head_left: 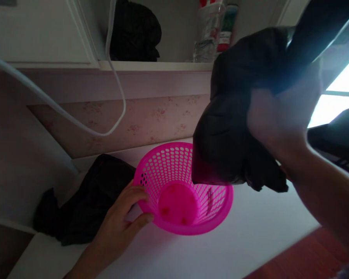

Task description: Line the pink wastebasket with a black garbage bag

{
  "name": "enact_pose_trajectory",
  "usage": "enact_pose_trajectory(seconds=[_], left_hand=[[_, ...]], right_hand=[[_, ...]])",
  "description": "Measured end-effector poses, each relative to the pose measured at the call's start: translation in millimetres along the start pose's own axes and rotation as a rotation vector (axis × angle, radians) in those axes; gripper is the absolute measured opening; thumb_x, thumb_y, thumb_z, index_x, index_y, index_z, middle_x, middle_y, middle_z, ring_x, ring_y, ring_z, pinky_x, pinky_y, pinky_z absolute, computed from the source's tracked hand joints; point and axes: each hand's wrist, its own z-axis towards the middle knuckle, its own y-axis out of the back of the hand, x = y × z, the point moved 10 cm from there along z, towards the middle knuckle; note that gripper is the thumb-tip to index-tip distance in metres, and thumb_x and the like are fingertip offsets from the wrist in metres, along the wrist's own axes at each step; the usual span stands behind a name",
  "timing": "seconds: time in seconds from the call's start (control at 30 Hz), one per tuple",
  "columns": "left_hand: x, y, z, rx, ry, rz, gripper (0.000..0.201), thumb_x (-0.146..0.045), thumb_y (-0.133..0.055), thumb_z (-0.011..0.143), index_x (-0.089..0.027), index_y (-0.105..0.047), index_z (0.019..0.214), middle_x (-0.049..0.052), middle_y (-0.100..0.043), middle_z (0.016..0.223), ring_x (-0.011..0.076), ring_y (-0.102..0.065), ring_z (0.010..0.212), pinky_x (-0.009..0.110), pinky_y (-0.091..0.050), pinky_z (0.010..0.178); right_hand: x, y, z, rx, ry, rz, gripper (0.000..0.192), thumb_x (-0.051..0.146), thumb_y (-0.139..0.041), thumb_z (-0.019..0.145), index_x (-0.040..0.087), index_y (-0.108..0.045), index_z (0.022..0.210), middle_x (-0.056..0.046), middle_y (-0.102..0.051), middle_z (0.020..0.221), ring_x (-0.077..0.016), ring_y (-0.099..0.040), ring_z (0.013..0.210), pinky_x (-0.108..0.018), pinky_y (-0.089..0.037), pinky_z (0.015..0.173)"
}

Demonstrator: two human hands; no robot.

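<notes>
- dark cloth [87, 197] lies heaped on the desk [235, 240] just left of the basket [183, 190], not in it yet
- left hand [125, 217] is loosely curled on the basket's left rim, steadying it
- basket looks bare inside, so I'd say it's early going
- right hand [282, 120] is clenched round a black bundle [229, 128], held up over the basket's right rim, not dropped in

basket [189, 217] on the table [250, 236], dark cloth [87, 197] lying left, another bundle [235, 116] held above it.
</notes>
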Motion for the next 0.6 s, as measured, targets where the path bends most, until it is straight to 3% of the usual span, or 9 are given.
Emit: enact_pose_trajectory(seconds=[0.1, 0.23, 0.37, 0.43, 0.53, 0.6], left_hand=[[7, -0.2, -3, -0.009, 0.075, 0.007, 0.027, -0.048, -0.073, 0.092, -0.031, -0.068, 0.112, 0.005, -0.077, 0.114, 0.0261, -0.07, 0.122, 0.042, -0.058, 0.106], [13, -3.2, -4, 0.009, 0.13, -0.006, 0.025, -0.047, -0.072, 0.093, -0.03, -0.07, 0.111, 0.008, -0.077, 0.116, 0.0284, -0.069, 0.123, 0.046, -0.057, 0.106], [10, -3.5, 1, 0.004, 0.109, -0.025, 0.023, -0.044, -0.072, 0.093, -0.029, -0.071, 0.111, 0.007, -0.077, 0.112, 0.0276, -0.071, 0.121, 0.048, -0.054, 0.11], [9, -3.1, 3, 0.001, 0.108, -0.028, 0.023, -0.041, -0.072, 0.093, -0.029, -0.07, 0.112, 0.007, -0.077, 0.113, 0.0268, -0.071, 0.12, 0.047, -0.053, 0.111], [9, -3.8, 5, 0.013, 0.124, -0.027, 0.021, -0.038, -0.072, 0.093, -0.03, -0.069, 0.112, 0.005, -0.077, 0.113, 0.0261, -0.07, 0.121, 0.05, -0.05, 0.115], [8, -4.4, 6, 0.019, 0.131, -0.03, 0.02, -0.038, -0.072, 0.094, -0.029, -0.07, 0.111, 0.005, -0.077, 0.113, 0.0265, -0.07, 0.121, 0.053, -0.047, 0.117]], right_hand=[[29, 14, -24, -0.254, 0.065, 0.073, 0.045, 0.027, -0.052, 0.091, 0.01, -0.053, 0.133, -0.017, -0.068, 0.132, -0.0311, -0.067, 0.115, -0.046, -0.052, 0.095], [44, 2, -40, -0.14, 0.059, 0.043, 0.034, 0.03, -0.053, 0.087, 0.018, -0.055, 0.12, -0.013, -0.07, 0.117, -0.0313, -0.069, 0.102, -0.047, -0.054, 0.087], [51, -15, -33, 0.121, 0.064, -0.013, 0.037, 0.033, -0.054, 0.086, 0.022, -0.056, 0.121, -0.006, -0.069, 0.088, -0.0331, -0.07, 0.085, -0.045, -0.054, 0.076], [52, -32, -30, 0.307, 0.082, -0.031, 0.037, 0.032, -0.055, 0.085, 0.023, -0.061, 0.12, -0.006, -0.07, 0.085, -0.0338, -0.07, 0.082, -0.041, -0.053, 0.071], [54, -58, -36, 0.584, 0.146, -0.042, 0.019, 0.031, -0.054, 0.086, 0.024, -0.069, 0.095, -0.005, -0.071, 0.081, -0.032, -0.072, 0.082, -0.037, -0.053, 0.069], [55, -72, -46, 0.742, 0.18, -0.007, 0.019, 0.034, -0.055, 0.087, 0.024, -0.068, 0.078, -0.003, -0.068, 0.071, -0.0295, -0.072, 0.079, -0.035, -0.053, 0.069]])
